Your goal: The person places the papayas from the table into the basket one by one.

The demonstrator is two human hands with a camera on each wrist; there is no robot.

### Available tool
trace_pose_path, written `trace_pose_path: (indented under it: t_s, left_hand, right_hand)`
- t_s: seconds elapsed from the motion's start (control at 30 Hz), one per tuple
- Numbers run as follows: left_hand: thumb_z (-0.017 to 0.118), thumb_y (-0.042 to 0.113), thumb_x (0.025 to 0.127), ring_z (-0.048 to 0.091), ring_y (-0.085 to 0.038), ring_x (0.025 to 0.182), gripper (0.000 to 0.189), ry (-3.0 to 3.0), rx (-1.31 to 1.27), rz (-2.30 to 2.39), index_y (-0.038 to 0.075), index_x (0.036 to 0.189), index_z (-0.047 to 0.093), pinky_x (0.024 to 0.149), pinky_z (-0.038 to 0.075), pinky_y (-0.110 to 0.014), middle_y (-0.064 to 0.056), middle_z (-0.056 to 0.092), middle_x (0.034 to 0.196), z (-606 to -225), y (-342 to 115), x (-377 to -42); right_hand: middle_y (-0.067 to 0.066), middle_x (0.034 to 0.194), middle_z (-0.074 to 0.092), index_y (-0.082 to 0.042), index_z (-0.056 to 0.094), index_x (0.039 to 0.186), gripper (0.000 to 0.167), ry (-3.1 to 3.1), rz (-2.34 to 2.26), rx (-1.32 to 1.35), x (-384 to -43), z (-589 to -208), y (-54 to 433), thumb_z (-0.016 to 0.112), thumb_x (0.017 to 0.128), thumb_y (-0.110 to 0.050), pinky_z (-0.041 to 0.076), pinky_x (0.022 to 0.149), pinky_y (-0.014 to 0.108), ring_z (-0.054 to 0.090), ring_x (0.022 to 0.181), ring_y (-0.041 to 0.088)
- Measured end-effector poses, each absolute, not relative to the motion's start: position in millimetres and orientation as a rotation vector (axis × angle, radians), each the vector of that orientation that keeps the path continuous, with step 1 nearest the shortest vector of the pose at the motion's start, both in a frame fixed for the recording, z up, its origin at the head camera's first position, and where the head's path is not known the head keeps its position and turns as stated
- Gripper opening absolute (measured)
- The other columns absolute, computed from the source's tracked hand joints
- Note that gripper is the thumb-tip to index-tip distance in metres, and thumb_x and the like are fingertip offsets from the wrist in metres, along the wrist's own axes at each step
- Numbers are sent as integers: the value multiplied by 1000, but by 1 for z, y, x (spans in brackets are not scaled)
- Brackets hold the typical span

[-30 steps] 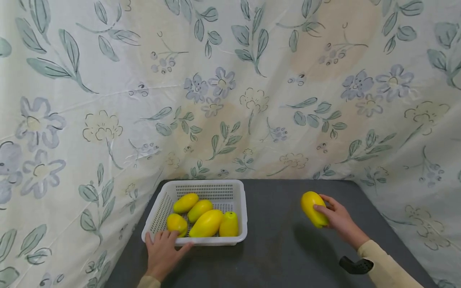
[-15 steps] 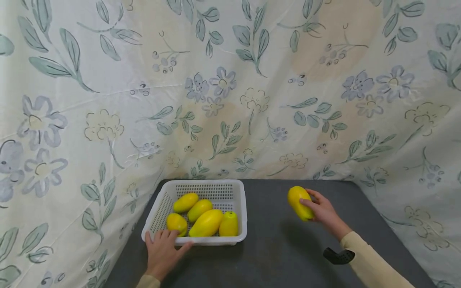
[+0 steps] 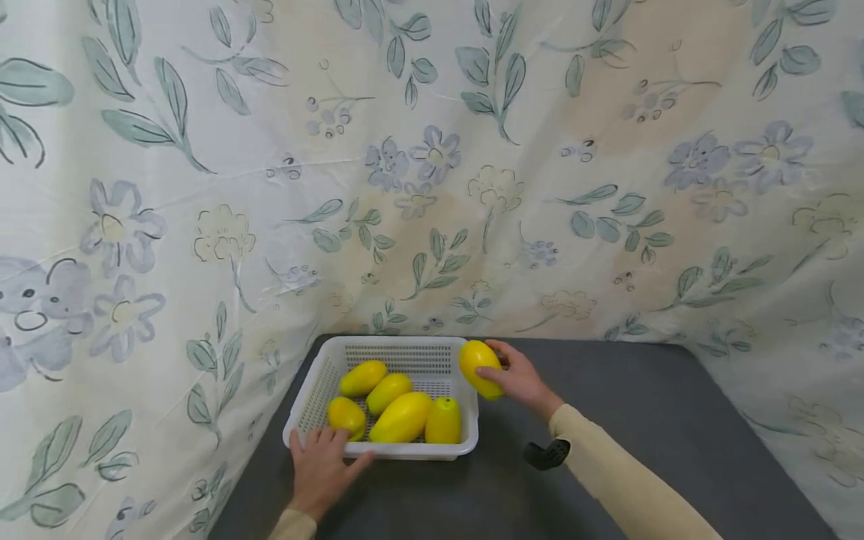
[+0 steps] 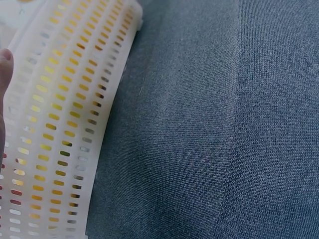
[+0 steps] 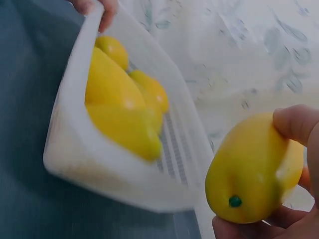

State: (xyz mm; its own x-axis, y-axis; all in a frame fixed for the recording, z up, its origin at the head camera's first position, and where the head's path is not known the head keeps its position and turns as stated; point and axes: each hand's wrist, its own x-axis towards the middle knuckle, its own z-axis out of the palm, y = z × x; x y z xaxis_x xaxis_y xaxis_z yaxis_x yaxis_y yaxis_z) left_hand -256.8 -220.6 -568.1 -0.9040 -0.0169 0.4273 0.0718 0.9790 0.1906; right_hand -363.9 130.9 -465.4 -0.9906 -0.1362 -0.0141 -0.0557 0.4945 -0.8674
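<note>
A yellow mango [image 3: 478, 367] is held between the thumb and fingers of my right hand [image 3: 523, 379], over the right rim of a white perforated plastic basket [image 3: 432, 451]. In the right wrist view, this mango [image 5: 249, 169] shows a small green stem spot. My left hand [image 3: 320, 466] grips the front rim near the left corner, fingers hooked over the edge. Several yellow mangoes lie inside the basket, among them a large one [image 3: 403, 418] at the front and a greener-topped one [image 3: 443, 421] at the right. Through the slotted side [image 4: 65, 114], yellow shows in the left wrist view.
The basket stands on a dark grey cloth-covered table [image 3: 607, 420], toward its back left. Behind it and along the sides hangs a floral curtain [image 3: 432, 187]. A black strap-like piece [image 3: 547, 454] sits on the right wrist.
My right hand has carried the mango leftward from the table's right side to the basket's right rim. The left hand stays on the front rim, and the head view has shifted slightly.
</note>
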Motion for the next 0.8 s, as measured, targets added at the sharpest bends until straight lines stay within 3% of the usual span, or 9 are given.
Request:
trace_pose_path:
  t_s: [0.3, 0.53, 0.8]
  left_hand:
    - [75, 68, 76, 58, -39, 108, 61, -2652, -27, -268, 13, 101, 70, 113, 18, -74, -12, 68, 100, -573, -222, -260]
    - [76, 70, 74, 58, -39, 105, 63, -2606, -50, -261, 12, 98, 70, 111, 21, -74, -13, 67, 96, -573, -219, -259]
    - [75, 70, 75, 57, -40, 108, 63, -2653, -13, -273, 12, 100, 70, 113, 18, -74, -13, 68, 99, -574, -219, -258]
  right_hand:
    - [16, 137, 60, -18, 45, 152, 70, 2663, -1385, -348, -367, -460, 75, 76, 91, -32, 59, 87, 44, 63, 109, 27]
    - [16, 142, 59, -17, 51, 148, 64, 2714, -1229, -391, -361, -465, 69, 77, 89, -23, 56, 97, 53, 62, 118, 32]
    - [21, 145, 56, -16, 55, 144, 58, 2708, -1201, -364, -356, -468, 71, 75, 90, -20, 56, 95, 57, 60, 124, 44]
